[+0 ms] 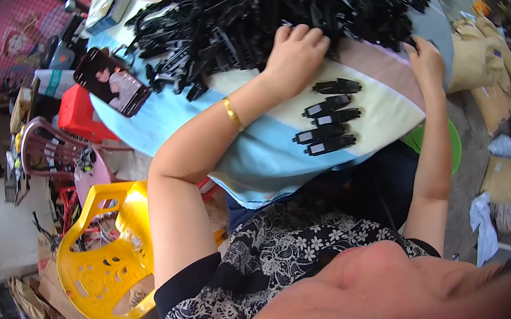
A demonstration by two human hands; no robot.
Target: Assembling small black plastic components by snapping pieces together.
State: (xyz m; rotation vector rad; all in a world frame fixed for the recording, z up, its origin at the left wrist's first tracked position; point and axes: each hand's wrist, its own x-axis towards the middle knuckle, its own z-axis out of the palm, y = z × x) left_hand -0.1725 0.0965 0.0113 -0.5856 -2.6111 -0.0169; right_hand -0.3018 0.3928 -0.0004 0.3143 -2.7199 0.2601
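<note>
striped cloth [280, 149] covers the table, yellow chair [103, 259] beside

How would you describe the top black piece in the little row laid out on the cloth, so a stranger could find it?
Start at the big heap of black plastic parts on the striped cloth. Below it, between the left hand and right hand, five flat black pieces lie in a column. The one you want is the highest, closest to the heap and just under the left hand.
</note>
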